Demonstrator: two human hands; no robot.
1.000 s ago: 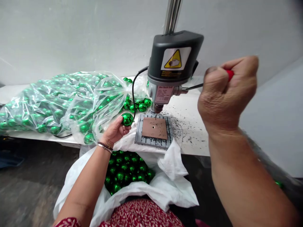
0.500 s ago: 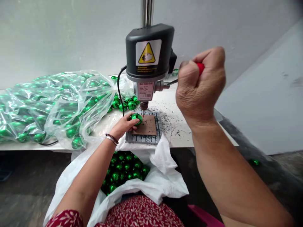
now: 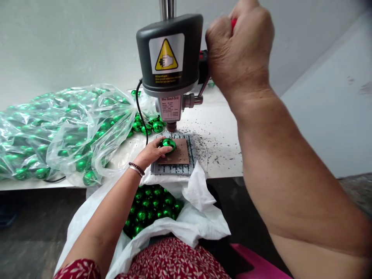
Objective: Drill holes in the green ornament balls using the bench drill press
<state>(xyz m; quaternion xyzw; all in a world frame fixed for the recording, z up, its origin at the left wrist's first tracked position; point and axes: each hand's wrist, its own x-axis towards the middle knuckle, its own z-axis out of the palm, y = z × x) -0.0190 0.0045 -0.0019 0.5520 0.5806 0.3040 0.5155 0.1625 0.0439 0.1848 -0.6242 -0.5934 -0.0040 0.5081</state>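
Observation:
A shiny green bauble (image 3: 168,144) is in my left hand (image 3: 152,152), with thumb and fingers around its side. It sits over a brown board (image 3: 181,154) on the slotted grey drill base (image 3: 171,169), beneath the thin bit of a bench drill (image 3: 170,54). The bit's tip meets the top of the bauble or lies just behind it; I cannot tell which. Up at the right, my right hand (image 3: 240,46) is closed round the drill's feed lever (image 3: 204,86), whose red knob (image 3: 233,23) shows between the fingers.
A clear plastic bag (image 3: 66,131) full of green baubles lies on the white table (image 3: 223,159) at left. Loose baubles (image 3: 147,128) sit behind the base. Dark shavings are scattered to the right. A white sack (image 3: 200,221) with many baubles hangs below the table edge.
My right hand has raised the lever knob, and the lever now points more steeply up. The bauble has moved right over the board, under the bit. The view has shifted slightly.

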